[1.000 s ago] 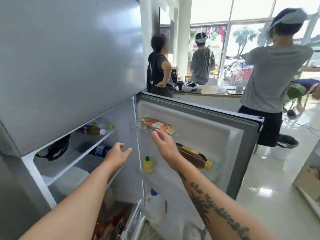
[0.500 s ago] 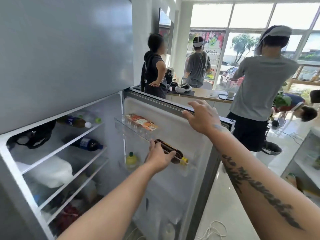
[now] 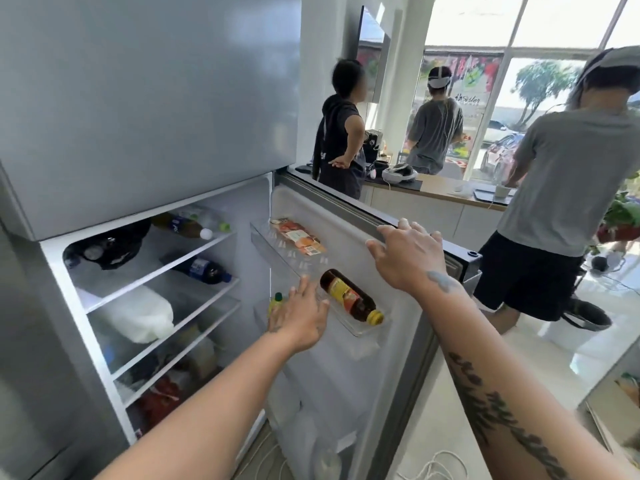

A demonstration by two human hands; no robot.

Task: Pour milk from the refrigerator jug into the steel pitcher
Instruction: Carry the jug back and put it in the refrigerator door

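So: the fridge shelves (image 3: 166,271) hold bottles. My left hand (image 3: 298,320) is spread flat and empty beside the brown bottle (image 3: 349,296). What's likely the milk jug (image 3: 304,438) sits low in the door; the steel pitcher isn't in view. My right hand (image 3: 408,258) rests flat on the door (image 3: 346,237) top. Risks: I knock that bottle out, or the door swings into the person (image 3: 571,185). The counter (image 3: 443,188) is beyond, with a loose cable (image 3: 440,465) on the glossy floor (image 3: 571,344).

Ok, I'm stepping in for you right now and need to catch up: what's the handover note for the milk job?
Left hand: open, reaching at the door shelf beside the brown bottle.
Right hand: open, resting on the top edge of the fridge door.
White jug, likely the milk, lies on a fridge shelf. Pitcher not in view.
Done: door open.
Left: take jug, find pitcher, pour.
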